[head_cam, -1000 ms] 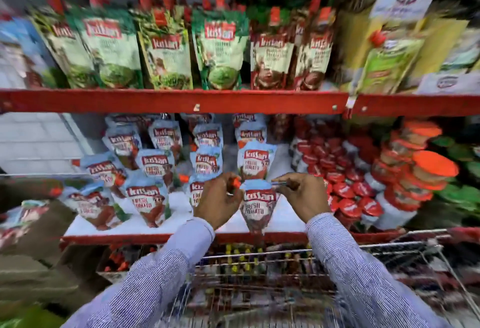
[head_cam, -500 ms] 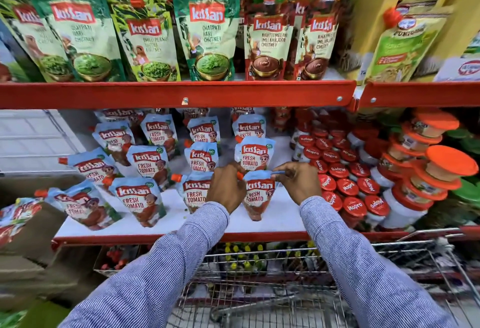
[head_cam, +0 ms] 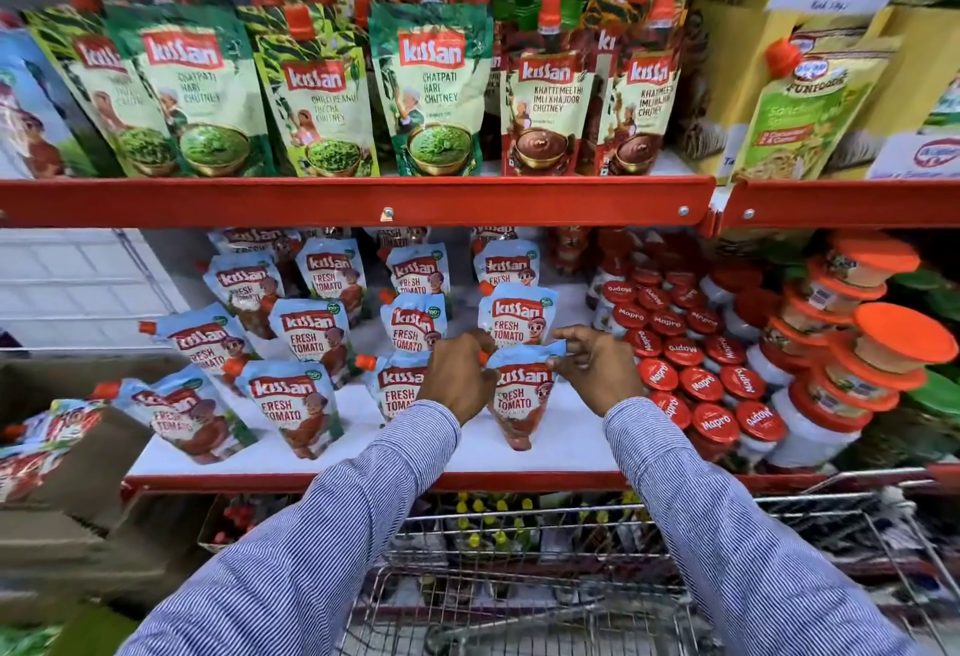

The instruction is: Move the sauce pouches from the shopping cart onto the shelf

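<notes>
A blue and red Kissan fresh tomato sauce pouch [head_cam: 519, 403] stands near the front of the white lower shelf [head_cam: 561, 445], in line with a row of like pouches [head_cam: 291, 403]. My left hand [head_cam: 457, 377] pinches its top left corner at the orange cap. My right hand [head_cam: 597, 369] pinches its top right corner. Several more tomato pouches [head_cam: 517, 317] stand in rows behind it. The wire shopping cart [head_cam: 519, 577] is below my arms; its contents are hidden or blurred.
Red-lidded Mapro jars [head_cam: 701, 385] crowd the shelf just right of my right hand, with orange-lidded tubs [head_cam: 883, 343] beyond. The red upper shelf edge [head_cam: 363, 203] carries green and brown chutney pouches [head_cam: 431, 94]. A cardboard box [head_cam: 57, 452] of pouches sits at left.
The pouch has gone from hanging over the shelf's front edge to standing further in on the shelf. Both hands moved forward with it, still at its top corners.
</notes>
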Motion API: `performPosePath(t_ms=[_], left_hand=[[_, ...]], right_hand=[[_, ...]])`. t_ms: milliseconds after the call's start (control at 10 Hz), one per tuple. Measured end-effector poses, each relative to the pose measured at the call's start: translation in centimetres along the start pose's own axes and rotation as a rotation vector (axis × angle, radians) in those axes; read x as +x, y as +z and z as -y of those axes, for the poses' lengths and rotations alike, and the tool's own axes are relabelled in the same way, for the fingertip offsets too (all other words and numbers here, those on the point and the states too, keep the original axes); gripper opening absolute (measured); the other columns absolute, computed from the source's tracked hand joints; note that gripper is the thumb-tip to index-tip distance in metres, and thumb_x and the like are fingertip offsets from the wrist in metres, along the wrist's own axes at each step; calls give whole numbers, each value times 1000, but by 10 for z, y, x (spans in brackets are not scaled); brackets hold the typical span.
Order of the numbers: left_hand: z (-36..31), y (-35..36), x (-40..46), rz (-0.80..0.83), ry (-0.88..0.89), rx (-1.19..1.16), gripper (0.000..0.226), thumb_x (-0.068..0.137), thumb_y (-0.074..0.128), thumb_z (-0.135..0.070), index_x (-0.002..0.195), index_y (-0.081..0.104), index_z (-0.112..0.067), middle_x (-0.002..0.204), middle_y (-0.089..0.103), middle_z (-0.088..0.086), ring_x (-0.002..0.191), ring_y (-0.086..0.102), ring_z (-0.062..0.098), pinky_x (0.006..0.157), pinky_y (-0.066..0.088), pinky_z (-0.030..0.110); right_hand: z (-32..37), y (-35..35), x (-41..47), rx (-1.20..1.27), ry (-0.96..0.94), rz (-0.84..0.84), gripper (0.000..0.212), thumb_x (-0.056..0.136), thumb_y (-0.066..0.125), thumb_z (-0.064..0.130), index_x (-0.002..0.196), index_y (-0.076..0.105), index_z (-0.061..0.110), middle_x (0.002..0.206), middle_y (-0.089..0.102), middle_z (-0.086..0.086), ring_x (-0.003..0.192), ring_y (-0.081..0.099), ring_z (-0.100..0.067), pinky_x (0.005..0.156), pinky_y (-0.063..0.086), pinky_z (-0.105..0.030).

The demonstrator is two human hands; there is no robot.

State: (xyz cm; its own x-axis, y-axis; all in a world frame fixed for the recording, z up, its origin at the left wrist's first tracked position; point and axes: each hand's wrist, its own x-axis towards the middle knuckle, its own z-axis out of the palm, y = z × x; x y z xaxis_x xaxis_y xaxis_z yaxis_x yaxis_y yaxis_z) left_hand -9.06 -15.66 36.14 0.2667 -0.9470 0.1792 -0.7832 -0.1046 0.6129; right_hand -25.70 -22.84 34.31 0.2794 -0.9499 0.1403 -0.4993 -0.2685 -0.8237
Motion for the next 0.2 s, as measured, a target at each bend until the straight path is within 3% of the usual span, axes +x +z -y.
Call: performPosePath(t_ms=[100, 200], left_hand=[[0, -8, -4, 41, 4, -55, 34, 78, 72, -3, 111, 66, -7, 111, 71, 14, 95, 67, 34, 79, 60, 44], [-4, -10, -4, 68, -8, -128, 40, 79, 71, 1, 117, 63, -5, 117, 69, 14, 98, 67, 34, 78, 61, 47]], right_hand=[[1, 3, -1, 28, 7, 23, 37, 73, 74, -1, 105, 66, 16, 90, 72, -4, 79, 69, -22, 72, 59, -31], [2, 5, -1, 4, 50, -9, 49, 73, 76, 4, 117, 60, 16, 102, 71, -9, 83, 67, -21, 79, 59, -35]])
